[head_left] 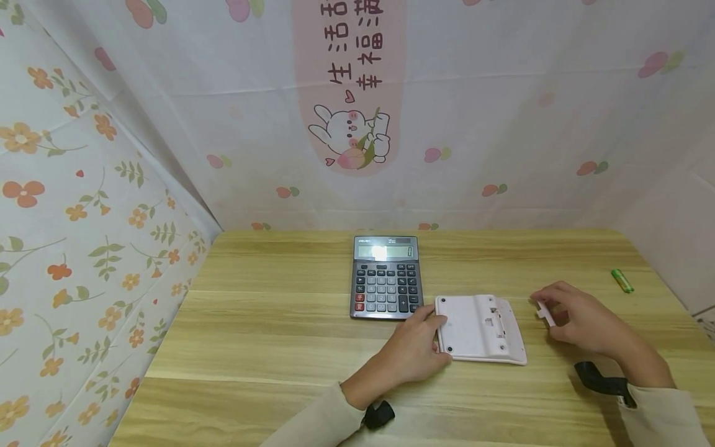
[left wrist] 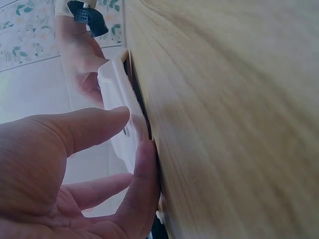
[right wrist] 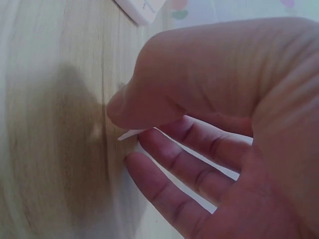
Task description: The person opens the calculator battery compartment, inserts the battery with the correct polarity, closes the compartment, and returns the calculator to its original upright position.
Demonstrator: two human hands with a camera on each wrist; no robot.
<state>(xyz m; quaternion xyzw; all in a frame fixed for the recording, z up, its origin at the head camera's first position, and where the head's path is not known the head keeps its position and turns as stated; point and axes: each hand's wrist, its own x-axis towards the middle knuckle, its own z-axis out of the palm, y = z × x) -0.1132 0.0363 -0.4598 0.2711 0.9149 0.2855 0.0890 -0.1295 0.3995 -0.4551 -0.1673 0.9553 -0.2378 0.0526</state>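
A pale pinkish-white calculator [head_left: 466, 329] lies back side up on the table, its battery compartment [head_left: 497, 323] uncovered. Whether a battery sits inside is too small to tell. My left hand [head_left: 413, 344] grips its left edge; in the left wrist view the thumb [left wrist: 99, 130] lies over the back and a finger [left wrist: 142, 184] is at the rim. Right of the calculator, my right hand [head_left: 586, 320] pinches a small white battery cover [head_left: 545, 313] between thumb and fingers, apart from the calculator. Only a thin edge of the cover [right wrist: 128, 134] shows in the right wrist view.
A dark grey calculator [head_left: 385, 279] stands face up behind my left hand, with 0 on its display. One green battery [head_left: 622, 280] lies at the far right of the wooden table [head_left: 268, 347]. Patterned cloth [head_left: 503, 124] hangs along the back and left sides.
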